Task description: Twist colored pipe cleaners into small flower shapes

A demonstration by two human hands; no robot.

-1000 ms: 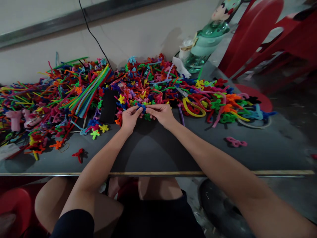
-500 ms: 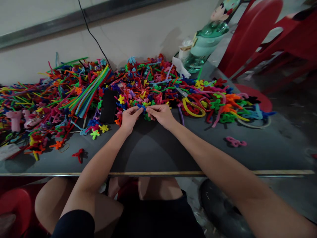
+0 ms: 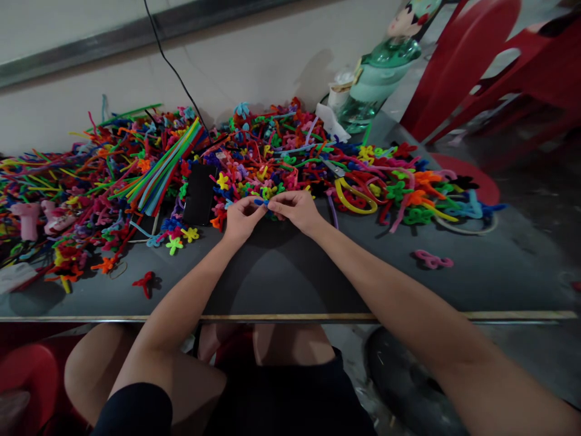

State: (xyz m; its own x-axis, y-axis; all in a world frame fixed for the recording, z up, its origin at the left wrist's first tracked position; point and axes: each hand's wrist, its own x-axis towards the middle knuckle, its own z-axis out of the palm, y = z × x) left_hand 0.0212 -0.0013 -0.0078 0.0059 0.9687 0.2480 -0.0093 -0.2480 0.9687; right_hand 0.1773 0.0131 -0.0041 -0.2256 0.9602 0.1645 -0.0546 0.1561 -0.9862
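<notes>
A small piece of blue pipe cleaner [image 3: 260, 201] is pinched between my two hands, just in front of the heap. My left hand [image 3: 242, 218] grips it from the left with thumb and fingers closed. From the right, my right hand [image 3: 294, 209] pinches the same piece, its fingertips touching those of the left. The fingers cover most of the blue piece, so its full shape is hidden. Behind both hands lies a heap of colourful pipe cleaners [image 3: 254, 163], many bent into small flower shapes.
A black phone [image 3: 198, 195] leans by a pipe-cleaner bundle [image 3: 166, 169]. Yellow-handled scissors [image 3: 354, 195] lie to the right. A pink twisted piece [image 3: 433, 260] and a red one [image 3: 145, 283] rest nearer the table edge [image 3: 290, 317]. A green bottle [image 3: 376, 85] stands at the back.
The left hand has turned slightly and shifted right, its thumb now closer to the right fingertips. The blue piece shows at a different angle; the right hand has hardly moved.
</notes>
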